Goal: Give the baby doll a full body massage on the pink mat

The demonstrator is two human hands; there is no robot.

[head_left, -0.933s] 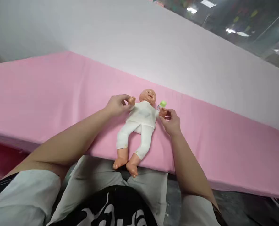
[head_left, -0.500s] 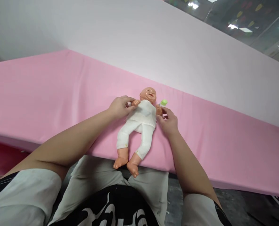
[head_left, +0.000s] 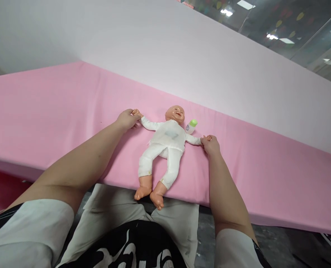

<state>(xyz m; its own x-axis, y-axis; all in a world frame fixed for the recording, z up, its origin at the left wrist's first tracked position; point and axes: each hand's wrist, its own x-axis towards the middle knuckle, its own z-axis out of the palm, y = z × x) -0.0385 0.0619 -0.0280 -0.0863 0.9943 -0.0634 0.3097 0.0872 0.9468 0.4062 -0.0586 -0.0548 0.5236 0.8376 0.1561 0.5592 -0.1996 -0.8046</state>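
Note:
A baby doll (head_left: 169, 136) with a white cloth body lies on its back on the pink padded surface, its feet hanging over the front edge. Both its arms are stretched out sideways. My left hand (head_left: 128, 120) is closed around the doll's hand at the left. At the right, my right hand (head_left: 211, 145) pinches the doll's other hand, partly covering it. Beside the doll's head and right-side arm lies a small white bottle (head_left: 191, 127) with a green cap, touched by neither hand.
The pink padded surface (head_left: 266, 167) runs across the view up to a pale wall (head_left: 154, 44). Above the wall at top right is a dark glass panel (head_left: 299, 33) with reflected lights. My legs are against the front edge.
My hands have moved apart, drawing the doll's arms from beside its chest out to both sides. The bottle now shows fully, where my right hand and the doll's hand partly hid it before.

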